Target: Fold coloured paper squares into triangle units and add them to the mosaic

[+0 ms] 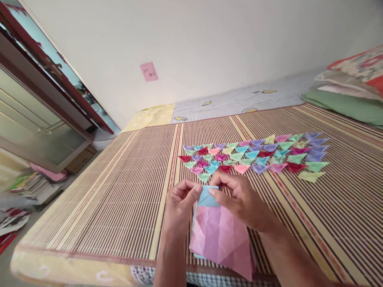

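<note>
A small folded piece of light blue paper [208, 198] is held upright between my two hands. My left hand [183, 198] pinches its upper left corner between thumb and fingers. On the other side, my right hand [235, 195] grips the upper right edge with thumb and index finger. Just below lies a stack of creased paper sheets with a pink sheet [220, 235] on top. Beyond my hands, several rows of small folded paper pieces [239, 156] in many colours spread across the striped mat [119, 191].
Folded bedding [344, 104] with a patterned pillow [363, 65] is piled at the far right. A pink note [149, 71] sticks to the white wall. At the left stand a glass-panelled cabinet [36, 123] and a stack of books [31, 182] beyond the bed's edge.
</note>
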A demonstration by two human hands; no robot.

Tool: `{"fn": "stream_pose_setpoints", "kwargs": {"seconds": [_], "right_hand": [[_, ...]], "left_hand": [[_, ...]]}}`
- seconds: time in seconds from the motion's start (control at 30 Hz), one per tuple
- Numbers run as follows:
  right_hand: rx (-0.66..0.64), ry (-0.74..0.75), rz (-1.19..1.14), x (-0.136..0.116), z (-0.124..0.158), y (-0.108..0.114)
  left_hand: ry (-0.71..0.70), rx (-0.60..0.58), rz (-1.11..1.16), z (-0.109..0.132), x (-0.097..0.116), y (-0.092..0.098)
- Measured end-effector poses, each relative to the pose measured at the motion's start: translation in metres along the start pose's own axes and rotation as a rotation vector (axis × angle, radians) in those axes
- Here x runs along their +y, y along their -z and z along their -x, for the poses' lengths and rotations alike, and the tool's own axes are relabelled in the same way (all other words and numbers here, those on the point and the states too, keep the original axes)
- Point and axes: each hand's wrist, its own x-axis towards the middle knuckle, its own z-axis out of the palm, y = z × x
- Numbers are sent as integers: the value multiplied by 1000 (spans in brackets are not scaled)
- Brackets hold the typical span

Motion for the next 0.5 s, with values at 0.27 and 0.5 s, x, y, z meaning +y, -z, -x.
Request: {"fn": "stream_pose_setpoints", "kwargs": {"seconds": [0.27,0.5], "right_hand": [[107,-177,-259,7,-2,-8],[49,-229,-206,12,0,-15]], "left_hand": [[-44,59,-7,-2,0,-3],[-83,197,129,-4,-8,-8]]}}
